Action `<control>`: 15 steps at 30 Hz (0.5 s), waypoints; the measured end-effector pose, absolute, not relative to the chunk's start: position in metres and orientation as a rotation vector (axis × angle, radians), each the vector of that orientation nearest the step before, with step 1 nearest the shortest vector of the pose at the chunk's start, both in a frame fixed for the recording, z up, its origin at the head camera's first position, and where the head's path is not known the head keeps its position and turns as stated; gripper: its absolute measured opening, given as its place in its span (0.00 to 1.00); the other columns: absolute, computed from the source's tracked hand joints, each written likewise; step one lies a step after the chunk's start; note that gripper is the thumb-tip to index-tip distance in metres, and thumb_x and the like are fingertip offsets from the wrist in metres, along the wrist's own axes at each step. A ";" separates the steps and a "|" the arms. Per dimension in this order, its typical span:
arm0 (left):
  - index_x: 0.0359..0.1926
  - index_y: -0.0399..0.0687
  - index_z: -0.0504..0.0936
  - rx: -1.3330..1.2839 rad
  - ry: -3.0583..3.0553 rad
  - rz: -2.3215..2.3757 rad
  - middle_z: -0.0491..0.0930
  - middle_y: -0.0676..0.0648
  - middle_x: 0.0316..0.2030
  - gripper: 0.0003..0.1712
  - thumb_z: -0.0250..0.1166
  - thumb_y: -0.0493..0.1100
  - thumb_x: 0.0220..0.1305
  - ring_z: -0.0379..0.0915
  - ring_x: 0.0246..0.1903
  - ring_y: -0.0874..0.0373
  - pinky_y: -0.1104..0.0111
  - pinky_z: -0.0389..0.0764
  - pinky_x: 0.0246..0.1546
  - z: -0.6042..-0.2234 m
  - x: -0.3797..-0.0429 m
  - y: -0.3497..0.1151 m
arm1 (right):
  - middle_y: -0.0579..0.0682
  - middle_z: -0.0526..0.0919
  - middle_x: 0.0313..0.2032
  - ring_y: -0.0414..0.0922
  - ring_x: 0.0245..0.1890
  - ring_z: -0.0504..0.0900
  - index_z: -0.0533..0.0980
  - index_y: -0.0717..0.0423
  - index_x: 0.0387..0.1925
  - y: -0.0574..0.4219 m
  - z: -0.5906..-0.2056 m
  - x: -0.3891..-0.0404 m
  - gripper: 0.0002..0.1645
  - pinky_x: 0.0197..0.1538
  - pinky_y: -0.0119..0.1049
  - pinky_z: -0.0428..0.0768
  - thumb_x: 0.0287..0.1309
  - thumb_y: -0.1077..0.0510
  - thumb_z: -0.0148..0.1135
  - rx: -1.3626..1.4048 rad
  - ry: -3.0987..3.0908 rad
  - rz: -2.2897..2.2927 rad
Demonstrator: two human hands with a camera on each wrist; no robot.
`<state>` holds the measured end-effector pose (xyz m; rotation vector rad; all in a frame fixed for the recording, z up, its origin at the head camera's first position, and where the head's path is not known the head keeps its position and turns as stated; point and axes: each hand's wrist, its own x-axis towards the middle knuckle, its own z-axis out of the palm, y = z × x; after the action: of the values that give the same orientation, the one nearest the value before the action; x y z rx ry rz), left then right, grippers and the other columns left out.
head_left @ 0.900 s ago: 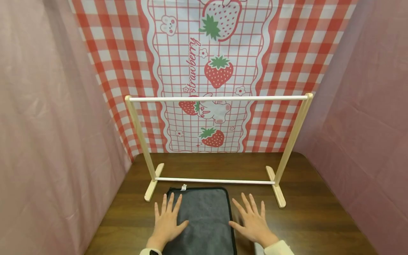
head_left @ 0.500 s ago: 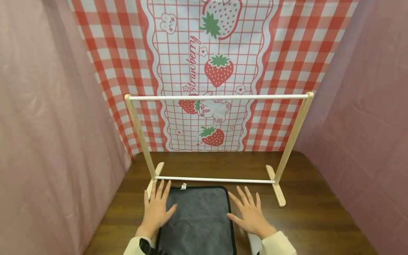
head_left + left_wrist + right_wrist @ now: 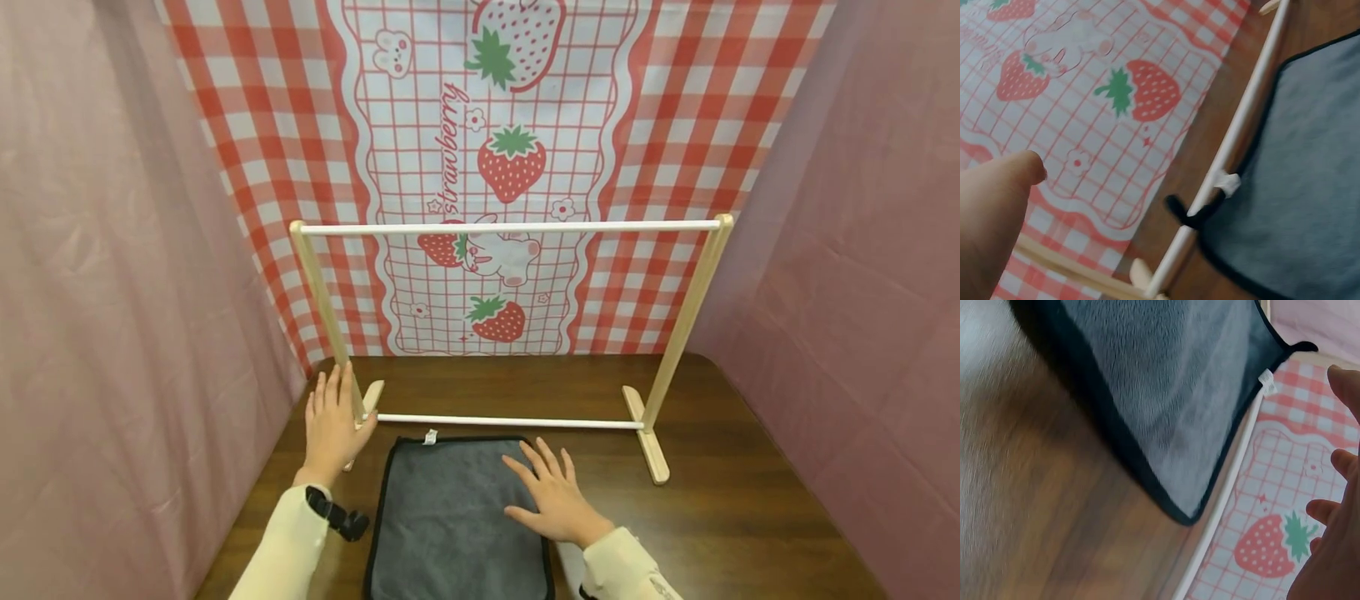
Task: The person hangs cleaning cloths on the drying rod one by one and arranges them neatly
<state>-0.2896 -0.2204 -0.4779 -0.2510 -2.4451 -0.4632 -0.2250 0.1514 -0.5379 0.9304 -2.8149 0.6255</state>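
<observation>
Pink curtains [image 3: 127,292] flank the rack on either side, and a strawberry-print cloth [image 3: 510,267] hangs behind it. The brown table [image 3: 742,475] carries the rack. The wooden hanging rack [image 3: 510,227] itself stands upright, with white rails above and below. Flat on the table, on the near side of the rack, lies the grey towel [image 3: 457,525] with its black binding, its far edge just beside the lower rail [image 3: 510,422].

The left hand [image 3: 330,429] is at the rack's left post, fingers extended and gripping nothing; whether it touches the wood I cannot tell. The right hand [image 3: 555,500], on the rack's near side, is over the towel's far right corner, fingers spread and holding nothing. At the towel's far left corner, near the rack's lower rail, are a black tab [image 3: 1177,209] and a white label [image 3: 1227,182].

To handle this well, I would keep any contact with the rack's post light and low, so that the frame should neither tip nor slide, and keep the right fingers lifted off the towel, since a dragging fingertip could ruck it.
</observation>
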 end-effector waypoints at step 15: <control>0.74 0.27 0.51 -0.199 -2.177 -0.773 0.61 0.22 0.63 0.52 0.70 0.35 0.53 0.59 0.62 0.27 0.40 0.62 0.64 -0.428 -0.346 -0.239 | 0.67 0.58 0.71 0.71 0.71 0.49 0.61 0.55 0.73 0.123 -0.562 -0.231 0.43 0.63 0.78 0.46 0.65 0.41 0.61 1.069 -2.914 0.669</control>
<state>-0.3459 -0.2387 -0.4279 -0.1987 -2.1765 -0.7734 -0.2306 0.1229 -0.5621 1.0686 -2.9145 0.6690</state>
